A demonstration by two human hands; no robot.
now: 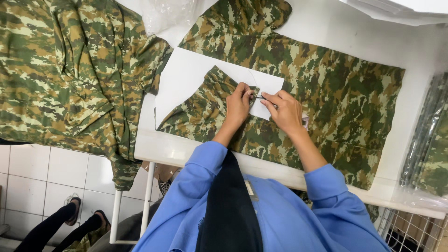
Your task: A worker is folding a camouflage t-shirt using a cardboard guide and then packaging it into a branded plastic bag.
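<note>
While the camouflage jacket [326, 88] lies spread across your white bench [415, 51], its sleeve [205, 112] is folded over a white paper sheet [186, 74]. Your left hand [238, 105] pinches the cuff edge; your right hand [285, 109] grips a slim metal tool [259, 97], possibly a thread snip. Its tip sits on the cuff between your fingers [246, 88], so a slip could nick cloth or fingertip.
</note>
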